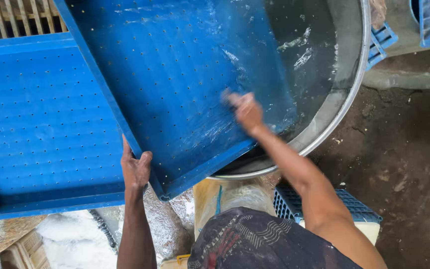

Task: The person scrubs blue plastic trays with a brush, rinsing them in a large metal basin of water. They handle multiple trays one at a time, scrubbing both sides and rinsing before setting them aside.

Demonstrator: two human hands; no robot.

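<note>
Blue plastic fills my view: a wide, shallow perforated blue plastic tray [185, 84] tilts over the big round metal basin [347, 94] of dark water. My left hand [135, 167] clamps the tray's lower rim, thumb on the inside, fingers curled under the edge. My right hand [245, 110] presses on the wet tray floor near the basin; it is blurred, so I cannot tell how its fingers lie. A second perforated blue tray [41, 129] sits flat to the left, just beside the first.
</note>
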